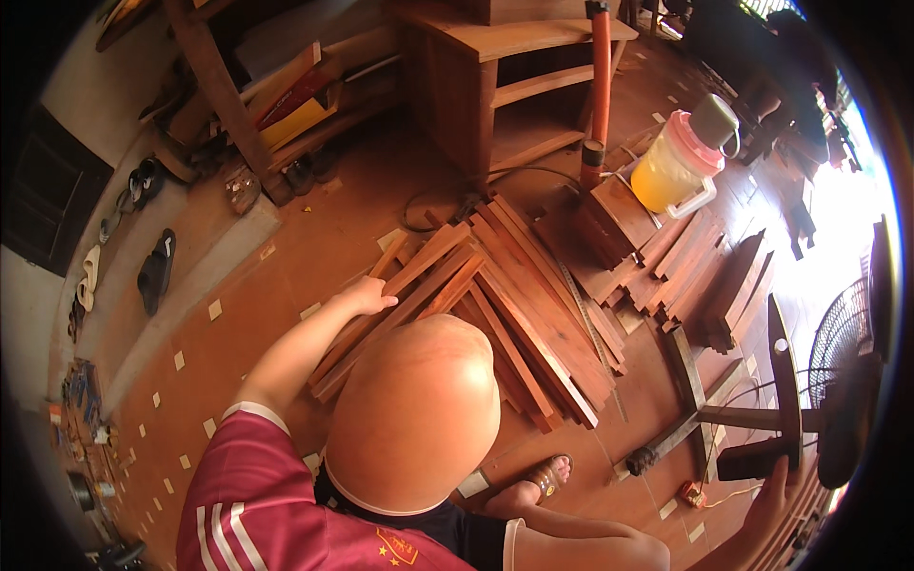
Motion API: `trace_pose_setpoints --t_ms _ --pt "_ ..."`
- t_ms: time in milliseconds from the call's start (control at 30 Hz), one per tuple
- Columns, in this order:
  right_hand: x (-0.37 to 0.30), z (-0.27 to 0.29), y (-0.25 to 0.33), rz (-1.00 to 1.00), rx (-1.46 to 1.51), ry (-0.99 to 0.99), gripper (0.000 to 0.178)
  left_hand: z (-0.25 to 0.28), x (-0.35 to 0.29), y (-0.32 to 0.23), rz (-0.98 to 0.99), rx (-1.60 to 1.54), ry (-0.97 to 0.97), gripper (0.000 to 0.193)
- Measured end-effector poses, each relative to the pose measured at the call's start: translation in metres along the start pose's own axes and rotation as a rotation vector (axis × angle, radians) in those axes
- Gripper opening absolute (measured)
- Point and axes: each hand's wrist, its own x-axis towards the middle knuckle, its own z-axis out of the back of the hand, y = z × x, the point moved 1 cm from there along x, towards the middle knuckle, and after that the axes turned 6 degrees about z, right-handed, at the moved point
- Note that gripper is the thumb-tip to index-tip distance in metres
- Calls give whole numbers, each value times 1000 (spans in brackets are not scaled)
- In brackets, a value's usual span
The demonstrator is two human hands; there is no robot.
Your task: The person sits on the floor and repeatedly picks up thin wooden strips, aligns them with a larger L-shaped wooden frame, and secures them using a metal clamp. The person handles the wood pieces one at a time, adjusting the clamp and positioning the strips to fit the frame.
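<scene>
At the left edge of a pile of reddish-brown wooden strips, my left hand (367, 296) is closed on a wooden strip (428, 259), with its thumb toward the pile. My raised bare knee hides part of the strips below it. More long strips (543, 300) lie side by side beyond the knee, and a thin measuring rule (583, 309) rests along them. Far to the right, my right hand (779, 487) reaches up against a dark block (757, 462) beside the standing fan (843, 333). One finger shows upright there; the others are in shadow, so its grip is unclear.
A pink-lidded jug (671, 167) of yellow liquid stands on a wooden block behind the pile. Beyond is a wooden cabinet (466, 95) with an orange pipe (601, 86) beside it. A wooden frame (705, 409) and red tape measure (693, 494) lie right. Sandals (157, 271) sit left.
</scene>
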Motion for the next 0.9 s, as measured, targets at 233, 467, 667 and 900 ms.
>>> trace_pose_setpoints --t_ms 233,467,667,900 --pt "15 -34 13 0 3 52 35 -30 17 12 102 -108 14 61" --pt "26 -49 13 -22 -38 62 39 -19 7 11 -7 -1 -234 46" --pt "27 -61 17 -81 -128 -27 40 12 30 -54 -302 -31 -360 31" --pt "37 -72 21 -79 -231 15 30 19 39 -193 -829 261 -286 35"
